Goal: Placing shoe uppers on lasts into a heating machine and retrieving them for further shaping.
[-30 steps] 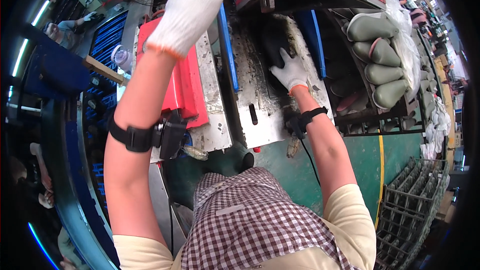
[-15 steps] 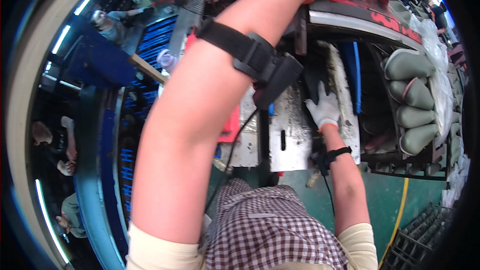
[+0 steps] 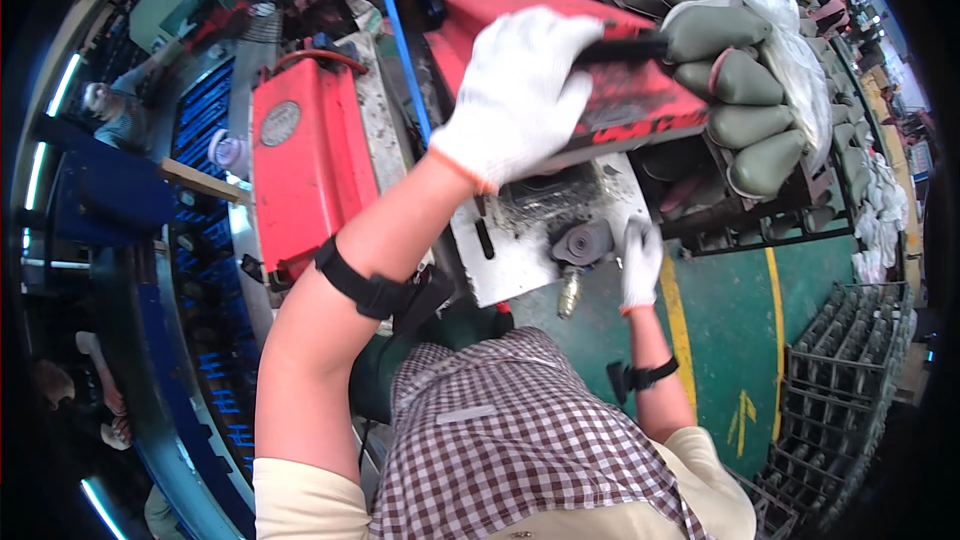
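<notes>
In a white knitted glove with an orange cuff, my left hand is closed round a black bar-like handle at the red machine cover. The cover lies over a light metal plate marked with dark grime. Past the plate's right edge is my right hand, also gloved. Its fingers look bent and are blurred, so their grip does not show. Between that hand and the plate's front sits a round dark grey knob-like part, with a brass-coloured fitting below it.
Another red cover stands to the left. Olive-green boot-shaped pieces fill a rack at the right, beside clear plastic sheeting. A dark metal rack stands on the green floor. Other people are at the far left.
The view has shifted. My left hand has come down from the top edge, and the red cover now lies lower over the plate. My right hand has left the plate's dark recess.
</notes>
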### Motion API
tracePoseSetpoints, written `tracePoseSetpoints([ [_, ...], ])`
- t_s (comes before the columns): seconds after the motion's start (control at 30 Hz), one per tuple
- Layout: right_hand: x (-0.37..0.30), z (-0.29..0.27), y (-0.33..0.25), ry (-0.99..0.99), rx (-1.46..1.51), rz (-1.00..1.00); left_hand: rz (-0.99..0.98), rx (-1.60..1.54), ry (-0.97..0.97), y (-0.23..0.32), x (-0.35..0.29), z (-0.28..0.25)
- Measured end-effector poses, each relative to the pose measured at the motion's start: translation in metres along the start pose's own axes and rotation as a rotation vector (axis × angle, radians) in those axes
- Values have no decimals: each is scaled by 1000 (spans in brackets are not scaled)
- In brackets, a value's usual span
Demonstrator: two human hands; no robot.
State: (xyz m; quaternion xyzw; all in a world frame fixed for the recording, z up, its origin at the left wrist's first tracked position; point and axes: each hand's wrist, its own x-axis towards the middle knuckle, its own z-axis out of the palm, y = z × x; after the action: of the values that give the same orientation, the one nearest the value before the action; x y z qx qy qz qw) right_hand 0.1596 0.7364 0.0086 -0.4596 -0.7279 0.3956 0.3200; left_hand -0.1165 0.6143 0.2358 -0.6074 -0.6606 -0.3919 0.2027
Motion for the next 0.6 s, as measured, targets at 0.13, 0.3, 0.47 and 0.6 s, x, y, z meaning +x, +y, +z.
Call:
tracePoseSetpoints([
  [0.13,-81,-6,47,-340,407,596,5,45,4,22,-83,42],
  [0.3,-104,-7,-9,-724,1071,1060,25,59,5,22,-169,104],
  [0.47,-100,-12,10,-665,1198,1169,72,133,16,14,-211,145],
  [0.6,-80,-40,27,-797,1150,1256,67,111,-31,12,-215,143],
])
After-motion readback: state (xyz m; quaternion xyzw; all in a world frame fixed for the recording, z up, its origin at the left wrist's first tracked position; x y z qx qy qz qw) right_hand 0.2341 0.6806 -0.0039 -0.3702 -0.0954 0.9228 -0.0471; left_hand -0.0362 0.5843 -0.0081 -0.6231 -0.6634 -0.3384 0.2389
